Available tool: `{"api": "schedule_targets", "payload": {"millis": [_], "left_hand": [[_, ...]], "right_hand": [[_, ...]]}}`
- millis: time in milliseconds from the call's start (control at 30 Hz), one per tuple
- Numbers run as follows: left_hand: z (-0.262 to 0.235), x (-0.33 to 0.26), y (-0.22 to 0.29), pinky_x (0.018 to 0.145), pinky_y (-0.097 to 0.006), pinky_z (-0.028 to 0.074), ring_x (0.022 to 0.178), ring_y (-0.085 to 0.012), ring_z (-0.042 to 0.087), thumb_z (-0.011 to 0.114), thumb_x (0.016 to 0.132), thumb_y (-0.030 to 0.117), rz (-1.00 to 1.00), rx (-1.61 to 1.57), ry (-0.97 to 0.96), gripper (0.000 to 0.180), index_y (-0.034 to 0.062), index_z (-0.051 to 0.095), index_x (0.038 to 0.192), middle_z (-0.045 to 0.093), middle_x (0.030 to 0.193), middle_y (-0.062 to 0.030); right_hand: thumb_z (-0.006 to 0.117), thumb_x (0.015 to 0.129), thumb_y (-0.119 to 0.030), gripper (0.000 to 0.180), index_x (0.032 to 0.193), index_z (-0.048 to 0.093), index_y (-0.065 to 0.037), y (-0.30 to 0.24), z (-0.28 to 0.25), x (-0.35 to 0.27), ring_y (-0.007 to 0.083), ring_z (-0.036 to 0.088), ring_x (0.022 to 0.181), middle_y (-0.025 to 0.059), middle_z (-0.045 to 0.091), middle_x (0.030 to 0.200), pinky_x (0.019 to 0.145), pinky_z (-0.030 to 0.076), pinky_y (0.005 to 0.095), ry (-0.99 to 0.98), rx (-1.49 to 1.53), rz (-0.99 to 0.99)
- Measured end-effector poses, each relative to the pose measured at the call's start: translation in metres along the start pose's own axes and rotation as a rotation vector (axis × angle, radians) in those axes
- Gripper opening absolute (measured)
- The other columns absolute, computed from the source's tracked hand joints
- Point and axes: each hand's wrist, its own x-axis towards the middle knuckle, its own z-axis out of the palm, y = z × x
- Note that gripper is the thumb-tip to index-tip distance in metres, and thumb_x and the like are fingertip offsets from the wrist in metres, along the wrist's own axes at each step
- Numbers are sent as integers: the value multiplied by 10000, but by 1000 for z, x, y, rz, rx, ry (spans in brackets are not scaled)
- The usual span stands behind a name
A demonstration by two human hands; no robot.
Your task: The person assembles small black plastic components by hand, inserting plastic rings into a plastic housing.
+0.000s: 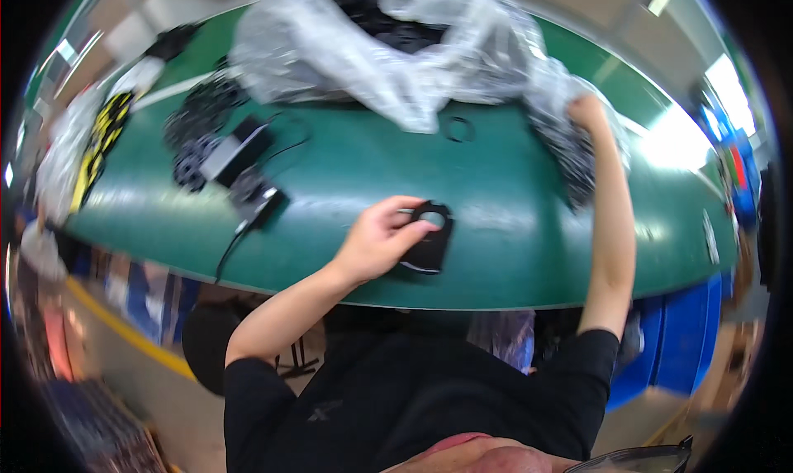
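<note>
My left hand [373, 242] is closed on a flat black plate [429, 250] with a round hole near its far end, held over the near middle of the green table. The thumb lies on top of the plate beside the hole. At the far right, my outstretched right hand [585, 112] is at the edge of a clear plastic bag [487, 56]. Its fingers are curled and slightly blurred; what they grip is hidden. Just below that hand, dark thin parts [572, 163] spill along the bag's side. More black parts [396, 31] show in the bag's opening.
On the green table [355, 159], a small black ring [458, 128] lies near the bag. To the left are a boxy black-and-grey device [238, 152] with a cable, and heaps of black parts [202, 109]. Blue bins [681, 337] stand below the right edge.
</note>
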Motion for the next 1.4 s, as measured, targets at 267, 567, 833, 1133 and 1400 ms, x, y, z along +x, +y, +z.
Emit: {"api": "schedule_targets", "payload": {"millis": [267,567,833,1133,1400], "left_hand": [[-9,5,-4,839,-283,498,943,-150,610,524,910,60,-3,11,3,292,-56,475,1174,642,1049,-146],[-6,0,-2,851,-287,487,940,-153,611,504,926,85,-12,-26,-10,298,-52,481,1189,642,1055,-145],[-11,-1,0,739,-321,559,892,-174,647,515,932,140,-84,-149,68,311,-18,518,1200,640,1071,-113],[-6,0,3,739,-247,528,903,-125,625,507,929,117,-85,-181,18,312,-32,509,1203,637,1050,-82],[1,-5,10,792,-274,522,904,-131,618,545,902,81,-77,-154,-2,328,-53,499,1198,636,1035,-101]], "right_hand": [[536,723,-184,318,929,666,20,14,44,42,382,626,913,258,631,955,795,492,421,-31,-64,-48],[678,702,-205,285,949,676,-62,-19,-17,-39,272,660,818,138,684,843,773,491,342,275,199,22],[674,817,-155,236,996,666,-2,-91,-56,-136,73,587,700,47,672,814,654,459,208,319,1085,-203],[685,764,-64,196,955,683,-17,-191,-56,-271,102,598,663,68,636,781,546,468,218,-272,1093,-490],[701,735,-43,153,879,666,-6,-212,-29,-280,157,592,582,85,602,822,509,474,263,224,920,-648]]}}
